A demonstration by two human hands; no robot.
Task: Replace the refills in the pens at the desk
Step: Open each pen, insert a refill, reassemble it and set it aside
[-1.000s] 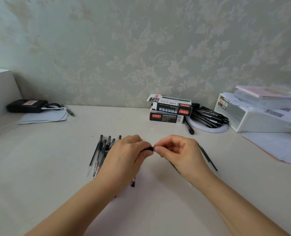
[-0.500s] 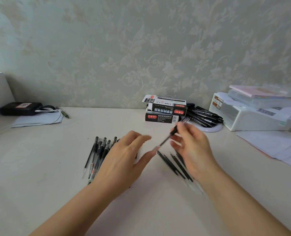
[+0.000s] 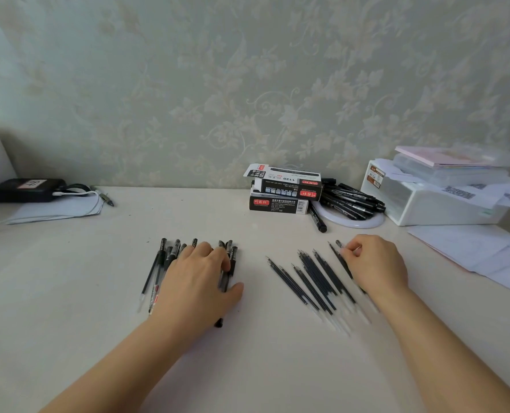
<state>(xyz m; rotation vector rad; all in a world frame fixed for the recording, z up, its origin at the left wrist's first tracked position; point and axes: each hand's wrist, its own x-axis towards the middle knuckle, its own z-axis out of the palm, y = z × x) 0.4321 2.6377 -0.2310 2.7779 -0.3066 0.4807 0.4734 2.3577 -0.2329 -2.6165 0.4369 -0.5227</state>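
Her left hand (image 3: 201, 272) lies flat on the pens (image 3: 170, 257), near-left; the right hand (image 3: 373, 263) pinches 1 refill (image 3: 341, 257) beside the loose refills (image 3: 313, 278). Light, thin, likely rolling: grip mid-shaft.

top refill box (image 3: 286, 177) — "1120" | black case (image 3: 27, 189) label — "24"

Pale desk (image 3: 69, 293) — pens (image 3: 161, 263), refills (image 3: 313, 278), boxes (image 3: 280, 193)
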